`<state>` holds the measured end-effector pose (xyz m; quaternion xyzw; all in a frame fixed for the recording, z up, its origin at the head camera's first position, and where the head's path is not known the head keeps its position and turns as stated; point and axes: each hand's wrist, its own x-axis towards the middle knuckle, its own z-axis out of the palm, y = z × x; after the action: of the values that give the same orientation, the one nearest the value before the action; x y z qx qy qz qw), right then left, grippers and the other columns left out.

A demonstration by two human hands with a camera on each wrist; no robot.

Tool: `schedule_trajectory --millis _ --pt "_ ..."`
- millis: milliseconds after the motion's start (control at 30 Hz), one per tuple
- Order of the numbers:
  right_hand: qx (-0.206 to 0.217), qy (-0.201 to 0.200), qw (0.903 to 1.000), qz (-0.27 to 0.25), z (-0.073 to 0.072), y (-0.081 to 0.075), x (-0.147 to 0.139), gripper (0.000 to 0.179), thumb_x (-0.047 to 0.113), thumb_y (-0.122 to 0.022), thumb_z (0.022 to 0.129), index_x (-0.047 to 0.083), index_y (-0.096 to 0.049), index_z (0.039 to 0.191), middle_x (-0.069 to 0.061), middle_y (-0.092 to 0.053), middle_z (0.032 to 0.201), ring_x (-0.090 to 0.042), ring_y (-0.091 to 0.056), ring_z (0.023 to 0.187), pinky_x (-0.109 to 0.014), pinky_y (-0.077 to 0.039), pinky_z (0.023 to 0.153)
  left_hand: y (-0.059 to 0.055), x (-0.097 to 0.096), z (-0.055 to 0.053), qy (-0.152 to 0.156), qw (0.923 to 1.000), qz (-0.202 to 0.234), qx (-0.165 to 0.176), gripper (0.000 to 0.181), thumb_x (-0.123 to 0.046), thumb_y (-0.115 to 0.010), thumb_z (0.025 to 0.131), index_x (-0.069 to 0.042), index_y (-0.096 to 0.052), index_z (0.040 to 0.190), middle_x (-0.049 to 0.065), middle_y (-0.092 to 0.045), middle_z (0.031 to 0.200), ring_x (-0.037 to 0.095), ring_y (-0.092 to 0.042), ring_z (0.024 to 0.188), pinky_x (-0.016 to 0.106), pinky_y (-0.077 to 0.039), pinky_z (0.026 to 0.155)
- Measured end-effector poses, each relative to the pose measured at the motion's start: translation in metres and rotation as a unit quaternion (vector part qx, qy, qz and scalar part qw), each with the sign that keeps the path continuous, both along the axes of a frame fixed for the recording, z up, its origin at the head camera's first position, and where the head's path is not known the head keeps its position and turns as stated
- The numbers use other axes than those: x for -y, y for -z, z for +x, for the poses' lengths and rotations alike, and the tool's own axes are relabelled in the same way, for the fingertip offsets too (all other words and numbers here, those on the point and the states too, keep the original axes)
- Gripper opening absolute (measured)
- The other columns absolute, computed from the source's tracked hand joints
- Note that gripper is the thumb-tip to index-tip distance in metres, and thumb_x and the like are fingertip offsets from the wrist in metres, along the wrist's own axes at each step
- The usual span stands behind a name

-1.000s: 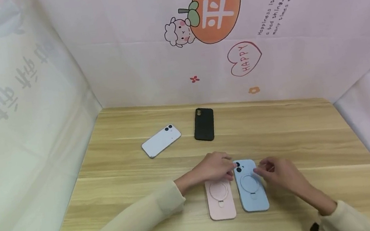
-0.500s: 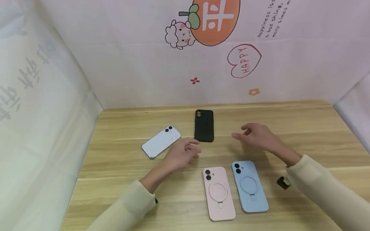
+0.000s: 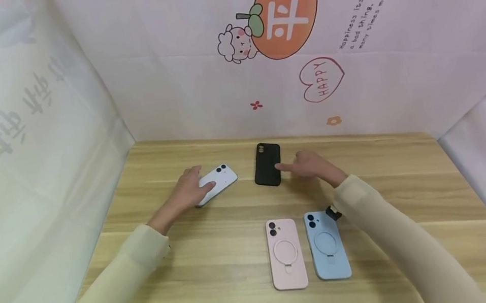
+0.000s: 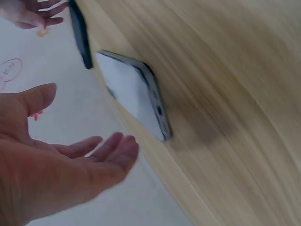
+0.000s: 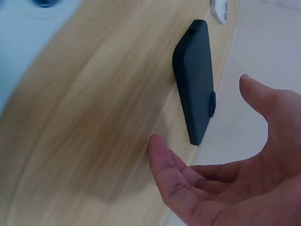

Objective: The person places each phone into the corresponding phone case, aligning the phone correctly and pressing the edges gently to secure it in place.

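Note:
My left hand (image 3: 188,188) hovers over a white phone (image 3: 223,178) lying face down on the table. In the left wrist view, a gap shows between its spread fingers (image 4: 113,155) and the phone. At the right edge of a black phone case (image 3: 266,163), my right hand (image 3: 306,164) reaches in with the thumb overlapping the case. From the right wrist view, the thumb and fingers (image 5: 164,169) are parted and hold nothing, with the black case (image 5: 197,80) just beyond them.
Nearer the front, a pink phone case (image 3: 290,278) with a ring stand lies beside a light blue one (image 3: 333,267), both with camera lenses showing. The right sleeve (image 3: 370,206) passes close to the blue one. A printed cloth (image 3: 189,92) hangs behind the wooden table (image 3: 195,280).
Both hands have left the pink and blue phones and moved toward the back. The left went left to the white phone, the right to the black case. The phones and cases stay in place.

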<state>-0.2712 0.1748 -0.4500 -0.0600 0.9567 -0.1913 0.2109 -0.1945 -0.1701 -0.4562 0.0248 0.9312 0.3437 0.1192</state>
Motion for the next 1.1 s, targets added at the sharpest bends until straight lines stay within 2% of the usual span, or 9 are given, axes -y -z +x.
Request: schedule_trajectory --millis 67,133,267,500,633,733,867,1000,1100 --pt "0.001 0.002 1.0 0.0 -0.005 0.002 0.011 0.069 0.068 -0.061 0.098 -0.001 -0.06 0.101 -0.005 -0.051 0.07 -0.02 -0.05 0.062 -0.033 -0.046 0.062 0.002 0.003 -0.002 -0.002 0.9993 -0.038 0.005 0.077 -0.033 -0.062 0.107 0.012 -0.028 0.16 0.037 -0.036 0.16 0.05 -0.038 0.147 0.061 -0.037 0.122" --pt "-0.001 0.002 1.0 0.0 -0.01 0.005 0.021 0.062 0.067 -0.062 0.098 0.007 -0.055 0.082 0.001 -0.044 0.062 -0.018 -0.048 0.057 -0.029 -0.04 0.055 0.004 0.004 -0.003 -0.002 0.9969 -0.078 0.011 0.081 -0.037 -0.064 0.106 0.013 -0.03 0.158 0.038 -0.038 0.157 0.051 -0.042 0.142 0.062 -0.042 0.117" --pt "-0.002 0.009 0.9999 0.013 -0.017 0.013 0.04 0.063 0.068 -0.061 0.097 0.013 -0.052 0.069 0.003 -0.045 0.058 -0.019 -0.054 0.056 -0.027 -0.04 0.051 0.01 0.0 -0.006 0.009 0.9909 -0.133 0.015 0.085 -0.045 -0.069 0.101 0.013 -0.036 0.154 0.036 -0.046 0.147 0.046 -0.051 0.128 0.058 -0.052 0.103" --pt "-0.035 0.003 0.9986 0.039 -0.018 0.019 0.061 0.073 0.071 -0.06 0.096 0.0 -0.073 0.103 -0.01 -0.064 0.085 -0.025 -0.06 0.076 -0.032 -0.047 0.066 0.019 -0.014 -0.009 0.017 0.9848 -0.173 0.007 0.085 -0.045 -0.077 0.096 0.014 -0.044 0.147 0.031 -0.05 0.137 0.04 -0.05 0.117 0.051 -0.055 0.09" --pt "-0.051 -0.001 0.9969 0.06 -0.017 0.022 0.068 0.069 0.068 -0.065 0.095 0.0 -0.075 0.104 -0.013 -0.071 0.095 -0.026 -0.061 0.083 -0.033 -0.05 0.071 0.021 -0.02 -0.011 0.02 0.9806 -0.195 -0.002 0.076 -0.042 -0.078 0.096 0.014 -0.052 0.14 0.028 -0.05 0.13 0.038 -0.049 0.115 0.05 -0.056 0.088" --pt "-0.054 0.002 0.996 0.071 -0.018 0.022 0.071 0.067 0.063 -0.071 0.093 -0.002 -0.074 0.109 -0.015 -0.072 0.101 -0.026 -0.062 0.085 -0.035 -0.054 0.073 0.024 -0.022 -0.012 0.023 0.9785 -0.205 -0.011 0.07 -0.04 -0.079 0.095 0.015 -0.056 0.133 0.027 -0.05 0.127 0.038 -0.048 0.114 0.05 -0.056 0.086" --pt "-0.055 -0.004 0.9958 0.073 -0.018 0.017 0.072 0.073 0.053 -0.079 0.089 -0.009 -0.064 0.126 -0.021 -0.068 0.115 -0.03 -0.06 0.096 -0.039 -0.058 0.086 0.024 -0.023 -0.015 0.016 0.979 -0.202 -0.024 0.068 -0.038 -0.082 0.094 0.014 -0.057 0.131 0.025 -0.051 0.126 0.037 -0.049 0.114 0.05 -0.056 0.086" --pt "-0.043 -0.022 0.996 0.075 -0.017 0.013 0.069 0.085 0.049 -0.084 0.086 -0.013 -0.054 0.137 -0.028 -0.061 0.132 -0.033 -0.058 0.109 -0.043 -0.057 0.101 0.023 -0.023 -0.017 0.003 0.9817 -0.19 -0.019 0.068 -0.038 -0.084 0.092 0.011 -0.056 0.13 0.023 -0.051 0.124 0.036 -0.048 0.114 0.049 -0.055 0.088" --pt "-0.03 -0.027 0.9971 0.065 -0.015 0.013 0.066 0.087 0.045 -0.087 0.085 -0.012 -0.05 0.139 -0.027 -0.062 0.132 -0.032 -0.059 0.108 -0.045 -0.056 0.102 0.023 -0.024 -0.018 -0.004 0.9835 -0.181 -0.013 0.07 -0.037 -0.086 0.09 0.01 -0.053 0.13 0.023 -0.052 0.124 0.036 -0.048 0.114 0.05 -0.054 0.089"
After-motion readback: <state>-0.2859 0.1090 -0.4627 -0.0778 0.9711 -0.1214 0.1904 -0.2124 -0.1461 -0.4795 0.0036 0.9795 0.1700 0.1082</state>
